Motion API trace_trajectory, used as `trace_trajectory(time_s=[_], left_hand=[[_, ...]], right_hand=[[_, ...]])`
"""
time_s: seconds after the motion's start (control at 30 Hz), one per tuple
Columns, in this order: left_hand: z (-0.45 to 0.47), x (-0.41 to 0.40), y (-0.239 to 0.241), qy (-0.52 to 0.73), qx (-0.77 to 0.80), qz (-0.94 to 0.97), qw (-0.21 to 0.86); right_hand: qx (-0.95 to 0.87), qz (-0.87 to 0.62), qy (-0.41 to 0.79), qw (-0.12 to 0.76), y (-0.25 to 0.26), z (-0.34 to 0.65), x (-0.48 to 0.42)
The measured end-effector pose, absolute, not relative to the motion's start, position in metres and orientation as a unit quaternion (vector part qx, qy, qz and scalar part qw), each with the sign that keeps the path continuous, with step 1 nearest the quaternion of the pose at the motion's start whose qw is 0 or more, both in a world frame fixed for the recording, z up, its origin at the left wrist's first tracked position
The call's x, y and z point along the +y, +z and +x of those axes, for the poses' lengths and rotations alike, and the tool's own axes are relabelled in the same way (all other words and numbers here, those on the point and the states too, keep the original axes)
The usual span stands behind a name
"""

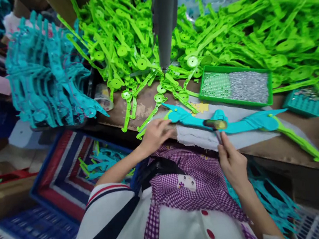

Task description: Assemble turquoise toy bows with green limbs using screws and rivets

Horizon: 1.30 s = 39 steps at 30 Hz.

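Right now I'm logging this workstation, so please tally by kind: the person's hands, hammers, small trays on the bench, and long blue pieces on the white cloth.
Hands: 2, left hand and right hand
Hammer: 1
Small trays: 2, green tray and teal tray
Long blue piece: 1
Total: 6

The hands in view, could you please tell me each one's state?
Left hand: at the teal piece; grip cannot be told.
Right hand: closed, holding the hammer.
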<state>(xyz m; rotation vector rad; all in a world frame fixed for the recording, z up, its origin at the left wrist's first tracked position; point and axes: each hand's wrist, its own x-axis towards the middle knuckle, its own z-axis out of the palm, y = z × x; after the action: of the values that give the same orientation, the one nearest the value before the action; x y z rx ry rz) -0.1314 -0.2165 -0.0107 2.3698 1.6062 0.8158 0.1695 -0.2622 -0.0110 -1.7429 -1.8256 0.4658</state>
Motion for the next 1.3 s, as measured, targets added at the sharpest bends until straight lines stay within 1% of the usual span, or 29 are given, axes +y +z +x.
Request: trace_trajectory(time_s=[0.1, 0.17, 0.23, 0.37, 0.43, 0.5, 0.6, 0.73, 0.8, 0.9, 0.97, 1.0, 1.1, 1.17, 1.3], left_hand=[[-0.185, -0.257, -0.017, 0.331, 0.692, 0.629, 0.125], [-0.203, -0.275, -0.024, 0.337, 0.751, 0.538, 0.184], [-0.21, -0.286, -0.033, 0.33, 0.778, 0.473, 0.25], [-0.21, -0.286, -0.052, 0.344, 0.77, 0.368, 0.392], [-0.209, -0.278, -0.058, 0.366, 0.734, 0.324, 0.472], [-0.208, -0.271, -0.06, 0.393, 0.693, 0.303, 0.524], [-0.207, -0.263, -0.061, 0.43, 0.666, 0.308, 0.525], [-0.207, -0.263, -0.064, 0.449, 0.671, 0.314, 0.498], [-0.206, -0.264, -0.066, 0.456, 0.67, 0.315, 0.493], [-0.204, -0.262, -0.069, 0.463, 0.667, 0.312, 0.493], [-0.203, -0.261, -0.068, 0.466, 0.667, 0.307, 0.493], [-0.202, -0.261, -0.068, 0.468, 0.668, 0.304, 0.493], [-0.199, -0.261, -0.067, 0.474, 0.668, 0.299, 0.49], [-0.198, -0.261, -0.068, 0.478, 0.667, 0.299, 0.487], [-0.198, -0.261, -0.07, 0.486, 0.663, 0.292, 0.488]], right_hand=[[-0.764, -0.566, 0.195, 0.24, -0.017, 0.144, -0.25], [-0.79, -0.543, 0.183, 0.219, -0.02, 0.132, -0.243], [-0.802, -0.538, 0.151, 0.211, -0.022, 0.126, -0.238], [-0.83, -0.524, 0.095, 0.166, -0.023, 0.122, -0.236], [-0.839, -0.52, 0.079, 0.141, -0.021, 0.122, -0.237], [-0.838, -0.522, 0.065, 0.142, -0.017, 0.12, -0.236], [-0.831, -0.531, 0.038, 0.162, -0.011, 0.118, -0.233], [-0.845, -0.525, 0.028, 0.102, -0.008, 0.115, -0.225], [-0.85, -0.518, 0.036, 0.092, -0.006, 0.113, -0.223], [-0.849, -0.505, 0.058, 0.14, 0.0, 0.106, -0.22], [-0.85, -0.501, 0.063, 0.15, 0.003, 0.097, -0.216], [-0.853, -0.5, 0.06, 0.138, 0.004, 0.093, -0.214], [-0.864, -0.497, 0.049, 0.06, 0.005, 0.083, -0.205], [-0.867, -0.494, 0.048, 0.043, 0.009, 0.079, -0.202], [-0.886, -0.45, 0.072, 0.081, 0.017, 0.063, -0.211]])
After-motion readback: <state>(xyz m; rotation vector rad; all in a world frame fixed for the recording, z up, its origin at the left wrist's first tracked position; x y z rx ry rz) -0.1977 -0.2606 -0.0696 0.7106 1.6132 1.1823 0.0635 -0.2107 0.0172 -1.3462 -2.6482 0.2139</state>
